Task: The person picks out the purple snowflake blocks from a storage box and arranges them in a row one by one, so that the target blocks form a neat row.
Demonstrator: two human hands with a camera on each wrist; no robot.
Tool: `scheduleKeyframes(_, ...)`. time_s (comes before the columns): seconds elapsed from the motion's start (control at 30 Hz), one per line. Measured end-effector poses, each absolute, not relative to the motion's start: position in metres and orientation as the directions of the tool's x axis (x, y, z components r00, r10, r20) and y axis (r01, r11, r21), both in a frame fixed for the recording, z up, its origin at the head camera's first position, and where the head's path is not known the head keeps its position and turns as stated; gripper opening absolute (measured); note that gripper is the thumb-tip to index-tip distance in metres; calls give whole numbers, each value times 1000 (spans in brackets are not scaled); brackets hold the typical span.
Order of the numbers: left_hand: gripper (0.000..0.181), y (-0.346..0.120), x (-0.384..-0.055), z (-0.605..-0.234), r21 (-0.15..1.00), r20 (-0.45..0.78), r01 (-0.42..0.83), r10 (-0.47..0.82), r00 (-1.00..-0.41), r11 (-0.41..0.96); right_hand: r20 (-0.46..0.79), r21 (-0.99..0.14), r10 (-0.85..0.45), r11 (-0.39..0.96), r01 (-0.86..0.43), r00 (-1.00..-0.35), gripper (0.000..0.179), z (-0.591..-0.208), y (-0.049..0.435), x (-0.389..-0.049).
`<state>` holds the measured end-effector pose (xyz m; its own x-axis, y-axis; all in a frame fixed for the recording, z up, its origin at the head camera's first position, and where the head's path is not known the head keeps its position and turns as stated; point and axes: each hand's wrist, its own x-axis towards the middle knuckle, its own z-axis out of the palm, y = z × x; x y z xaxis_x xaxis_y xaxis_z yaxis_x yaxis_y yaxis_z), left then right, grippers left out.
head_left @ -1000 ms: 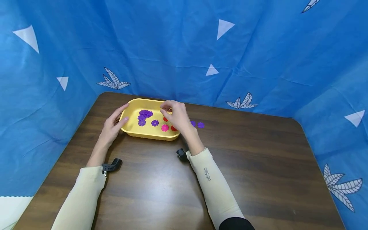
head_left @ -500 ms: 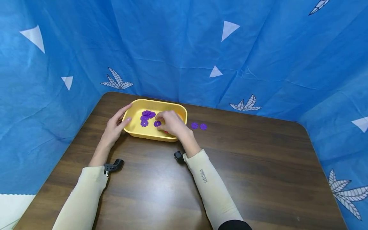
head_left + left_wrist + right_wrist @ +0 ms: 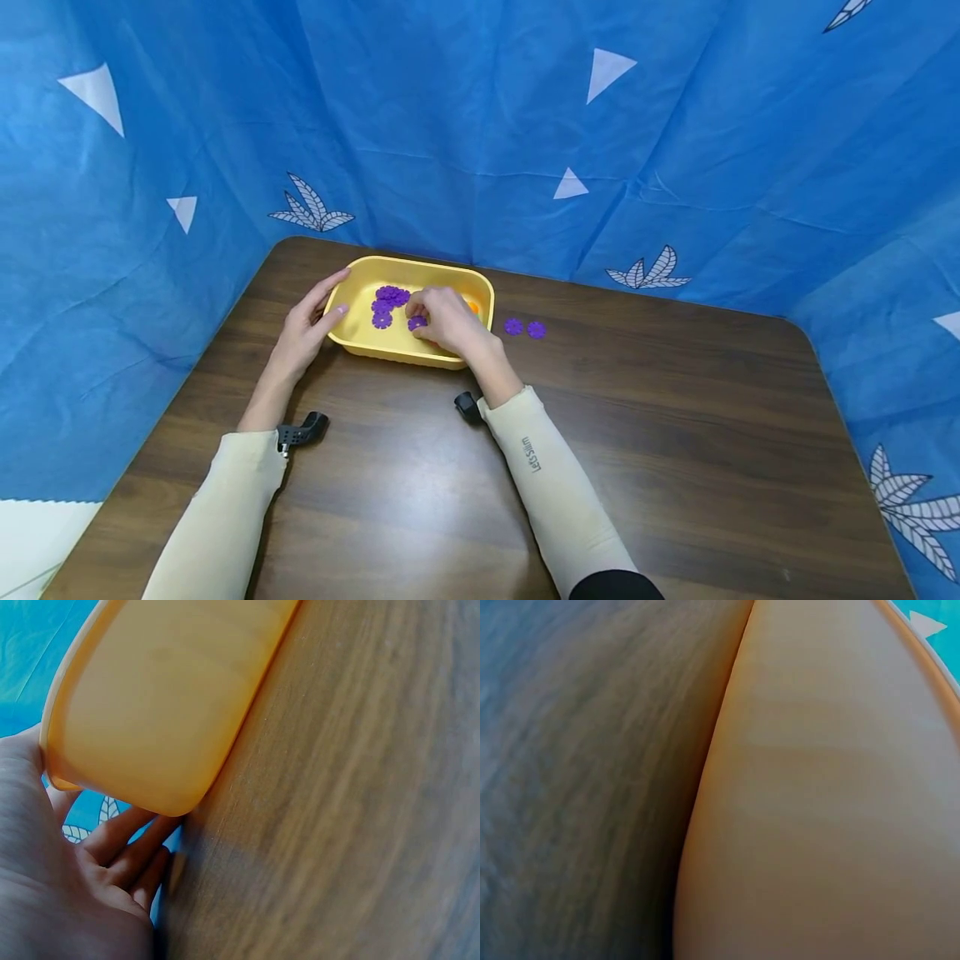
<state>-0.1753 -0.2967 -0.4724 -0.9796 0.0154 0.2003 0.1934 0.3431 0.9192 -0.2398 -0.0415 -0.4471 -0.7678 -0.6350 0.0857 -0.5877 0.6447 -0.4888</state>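
Observation:
My left hand (image 3: 300,337) grips the left end of a yellow plastic tray (image 3: 397,357) in the head view, its thumb over the rim. In the left wrist view the fingers (image 3: 124,847) reach behind the tray's end wall. Inside the tray, my right hand (image 3: 453,321) reaches down, thumb and fingertips pinching a single purple flower-shaped disc (image 3: 416,322). To its left lies a cluster of purple discs (image 3: 390,295). Part of an orange disc (image 3: 473,307) shows behind the right hand, which hides much of the tray's right half. The right wrist view shows only the tray's outer wall (image 3: 817,787) and the tabletop.
Two purple discs, one at the left (image 3: 513,327) and one at the right (image 3: 536,330), lie on the brown wooden table (image 3: 675,433) just right of the tray. A blue curtain (image 3: 450,125) with white prints hangs behind the table and along its sides.
My right hand has moved left and down from over the tray's right end to the lone purple disc, and its fingers have closed in on it. The left hand keeps its grip.

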Motion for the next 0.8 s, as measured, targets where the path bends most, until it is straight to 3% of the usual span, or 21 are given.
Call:
scheduleKeyframes(0.27, 56, -302, -185, -484, 912, 203, 195, 15, -979, 360, 152, -454, -625, 644, -616, -766, 27, -440, -37, -239)
scheduleKeyframes(0.8, 56, -303, -181, -480, 912, 187, 178, 12, -982, 369, 302, -526, -553, 582, -620, -776, 28, -418, -11, -228)
